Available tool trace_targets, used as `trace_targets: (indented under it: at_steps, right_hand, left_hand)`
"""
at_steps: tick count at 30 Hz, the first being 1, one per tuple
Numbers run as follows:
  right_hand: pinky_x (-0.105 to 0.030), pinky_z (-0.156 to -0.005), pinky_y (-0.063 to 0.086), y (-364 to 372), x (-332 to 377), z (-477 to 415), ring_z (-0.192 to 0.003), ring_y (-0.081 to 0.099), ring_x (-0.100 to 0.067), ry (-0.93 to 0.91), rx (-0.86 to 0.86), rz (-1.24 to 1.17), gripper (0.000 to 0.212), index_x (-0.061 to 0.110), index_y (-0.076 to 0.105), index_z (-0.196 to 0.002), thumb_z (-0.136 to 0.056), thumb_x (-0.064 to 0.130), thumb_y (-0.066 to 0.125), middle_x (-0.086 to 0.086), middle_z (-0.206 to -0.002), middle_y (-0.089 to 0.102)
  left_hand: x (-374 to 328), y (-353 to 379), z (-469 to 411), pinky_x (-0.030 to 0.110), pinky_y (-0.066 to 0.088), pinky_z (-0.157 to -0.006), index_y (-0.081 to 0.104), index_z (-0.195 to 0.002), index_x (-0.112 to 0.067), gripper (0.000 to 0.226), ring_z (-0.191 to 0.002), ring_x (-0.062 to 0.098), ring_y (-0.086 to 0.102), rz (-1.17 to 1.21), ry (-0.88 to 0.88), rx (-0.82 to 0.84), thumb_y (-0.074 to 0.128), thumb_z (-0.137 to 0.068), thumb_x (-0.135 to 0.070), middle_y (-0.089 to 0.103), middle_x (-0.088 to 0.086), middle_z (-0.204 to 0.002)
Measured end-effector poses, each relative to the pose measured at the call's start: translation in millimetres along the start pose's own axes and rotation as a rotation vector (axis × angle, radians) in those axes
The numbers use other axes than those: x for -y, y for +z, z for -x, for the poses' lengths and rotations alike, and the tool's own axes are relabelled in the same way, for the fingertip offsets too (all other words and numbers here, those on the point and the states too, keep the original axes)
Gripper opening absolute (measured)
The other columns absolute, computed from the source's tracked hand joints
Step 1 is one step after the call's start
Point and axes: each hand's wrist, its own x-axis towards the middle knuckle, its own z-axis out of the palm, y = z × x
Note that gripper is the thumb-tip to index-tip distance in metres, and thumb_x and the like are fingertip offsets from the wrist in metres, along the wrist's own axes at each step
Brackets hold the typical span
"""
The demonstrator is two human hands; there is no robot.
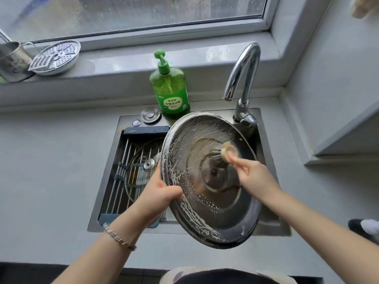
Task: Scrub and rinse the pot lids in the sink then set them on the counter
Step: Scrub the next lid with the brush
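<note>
Grey counter (51, 160) surrounds the sink (266, 226). Over the sink, the left hand (162, 193) grips the rim of the tilted soapy lid (215, 212). The right hand (254, 175) pinches a brush (227, 150) near the lid's centre. Probably best to scrub outward in circles, keeping the rim held firm. A glass lid (139, 167) lies in the sink.

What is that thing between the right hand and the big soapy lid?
A small brush: the right hand pinches it, bristles against the lid. Head view shows it.

Soft daylight enters through the window (143, 13) at the far side; shadows are weak. Glare marks the faucet (244, 68). Wide-angle distortion bends the edges. My right hand (252, 173) is slightly motion-blurred.
</note>
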Motion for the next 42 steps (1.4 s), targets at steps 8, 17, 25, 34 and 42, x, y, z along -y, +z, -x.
trace_targets:
  at_steps: [8, 17, 25, 34, 42]
  right_hand:
    - [-0.036, -0.086, 0.05, 14, 6, 33, -0.094, 0.065, -0.02, -0.1, 0.194, -0.071, 0.041, 0.042, 0.051, -0.125, -0.094, 0.016, 0.051, -0.001, -0.109, 0.07]
    - [-0.028, -0.073, 0.052, 13, 13, 39, -0.074, 0.065, -0.016, -0.138, 0.223, -0.068, 0.041, 0.039, 0.053, -0.125, -0.093, 0.014, 0.05, 0.002, -0.107, 0.07]
    - [-0.014, -0.054, 0.038, 15, 22, 31, -0.049, 0.048, -0.001, -0.19, 0.234, -0.055, 0.047, 0.043, 0.049, -0.125, -0.092, 0.01, 0.049, -0.004, -0.094, 0.072]
    - [-0.021, -0.061, 0.044, -3, 6, 11, -0.061, 0.06, -0.005, -0.088, 0.143, 0.019, 0.041, 0.039, 0.055, -0.124, -0.093, 0.012, 0.049, -0.001, -0.099, 0.072]
    - [-0.017, -0.05, 0.037, -11, -4, 7, -0.047, 0.05, -0.006, -0.03, 0.191, 0.134, 0.04, 0.038, 0.057, -0.123, -0.093, 0.013, 0.048, 0.001, -0.099, 0.071]
  left_hand:
    - [-4, -3, -2, 0.025, 0.052, -0.049, 0.046, -0.114, -0.021, 0.066, -0.052, 0.01, 0.062, 0.008, -0.003, -0.071, 0.041, -0.07, 0.029, 0.057, 0.009, -0.075]
    - [-4, -4, -3, 0.028, 0.053, -0.047, 0.029, -0.139, -0.007, 0.077, -0.056, 0.018, 0.059, 0.081, -0.051, -0.109, 0.033, -0.073, 0.033, 0.053, 0.015, -0.083]
    - [-6, 1, -3, 0.021, 0.045, -0.039, 0.04, -0.126, -0.01, 0.08, -0.041, 0.009, 0.054, 0.163, -0.02, -0.167, 0.046, -0.051, 0.015, 0.052, 0.006, -0.066]
    - [-6, 9, -1, 0.02, 0.044, -0.038, 0.043, -0.12, -0.013, 0.066, -0.043, 0.011, 0.049, 0.117, -0.046, -0.169, 0.034, -0.073, 0.032, 0.048, 0.007, -0.063]
    - [-6, 1, -5, 0.025, 0.043, -0.042, 0.044, -0.121, -0.012, 0.07, -0.048, 0.017, 0.045, 0.142, -0.038, -0.247, 0.047, -0.062, 0.025, 0.046, 0.008, -0.068]
